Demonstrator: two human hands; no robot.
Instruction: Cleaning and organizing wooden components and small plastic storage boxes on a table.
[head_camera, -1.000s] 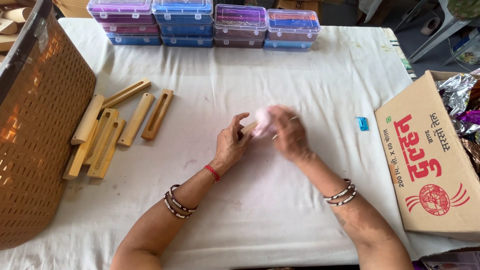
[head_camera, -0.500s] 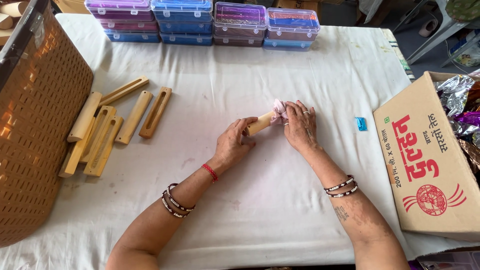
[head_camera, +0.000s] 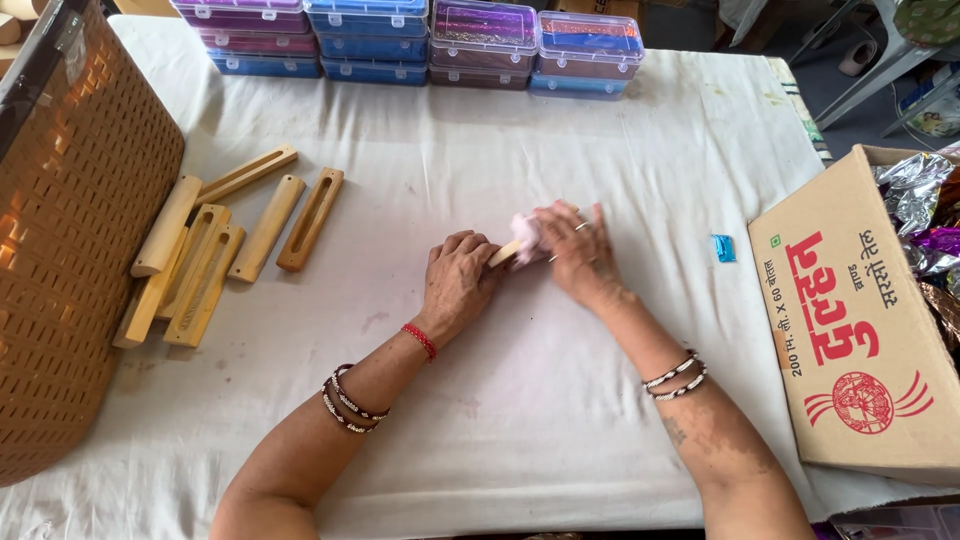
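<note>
left hand closed around a wooden piece, mid-table on the white cloth. right hand pinching a pink wad against the piece's exposed end (most of it hidden in the fist). slotted wooden blocks well apart leftward, beside a brown basket. cardboard box at right.

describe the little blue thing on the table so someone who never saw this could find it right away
Start at the cardboard box on the table's right edge. Just left of its near top corner, on the white cloth, lies a small bright blue packet, right of the right hand. Nothing else loose on the cloth is that small or blue.
</note>
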